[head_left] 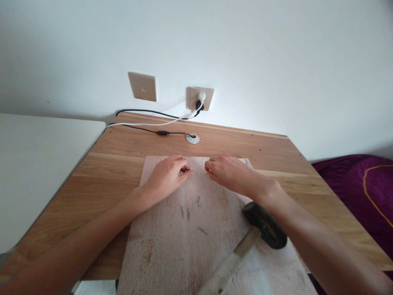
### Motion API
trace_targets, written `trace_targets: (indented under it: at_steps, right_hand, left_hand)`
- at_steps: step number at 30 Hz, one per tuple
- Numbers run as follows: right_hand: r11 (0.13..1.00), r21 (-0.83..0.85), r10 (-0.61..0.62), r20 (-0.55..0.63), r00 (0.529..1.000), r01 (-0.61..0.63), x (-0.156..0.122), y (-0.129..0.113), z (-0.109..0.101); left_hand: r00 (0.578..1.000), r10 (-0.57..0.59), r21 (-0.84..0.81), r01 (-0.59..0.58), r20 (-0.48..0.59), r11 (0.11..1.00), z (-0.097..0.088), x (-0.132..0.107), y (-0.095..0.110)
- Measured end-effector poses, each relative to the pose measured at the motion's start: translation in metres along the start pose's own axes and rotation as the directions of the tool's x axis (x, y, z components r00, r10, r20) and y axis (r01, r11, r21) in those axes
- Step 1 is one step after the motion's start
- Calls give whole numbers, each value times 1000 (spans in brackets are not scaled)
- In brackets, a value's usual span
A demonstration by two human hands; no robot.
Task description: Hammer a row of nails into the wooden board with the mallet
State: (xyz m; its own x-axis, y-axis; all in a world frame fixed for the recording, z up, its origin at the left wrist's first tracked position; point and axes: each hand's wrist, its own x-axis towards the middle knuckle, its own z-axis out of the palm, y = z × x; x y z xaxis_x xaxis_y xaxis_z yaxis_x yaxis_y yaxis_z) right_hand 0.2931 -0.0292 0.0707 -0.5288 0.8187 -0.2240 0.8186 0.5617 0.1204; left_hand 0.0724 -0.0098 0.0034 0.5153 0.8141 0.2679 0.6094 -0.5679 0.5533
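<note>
My left hand [172, 171] rests on the far part of a pale, worn wooden board [159, 246], its thumb and fingers curled together. A small greyish bit shows inside its curl, too small to name. Across from it, my right hand [229, 173] is closed, fingertips bent inward and hidden. Between the two hands a small dark spot [197, 173] marks the board. Several small metal nails or screws, one of them a thin silvery piece [202, 230], lie scattered nearer to me. A hammer [265, 225] with a black head and wooden handle lies under my right forearm.
The board lies on a wooden desk [104, 176] against a white wall. Black and white cables run along the back from a wall socket [208, 98], past a round cable grommet [193, 139]. A white surface [39, 164] adjoins at left; purple fabric [344, 184] is at right.
</note>
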Motion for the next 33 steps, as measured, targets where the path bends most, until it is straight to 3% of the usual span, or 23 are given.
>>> trace_targets:
  at_steps: [10, 19, 29, 33]
  right_hand:
    - [999, 28, -42, -62, 997, 44, -4, 6, 7]
    - [996, 58, -68, -102, 992, 74, -4, 9, 12]
    - [992, 75, -86, -151, 985, 98, -5, 12, 15]
    - [991, 74, -102, -156, 982, 114, -4, 11, 14]
  left_hand:
    - [999, -29, 50, 29, -18, 998, 1, -1, 2]
    - [996, 94, -120, -93, 4, 988, -6, -2, -3]
    - [990, 141, -115, -138, 21, 984, -3, -5, -7]
    - [990, 137, -124, -139, -21, 983, 0, -5, -9]
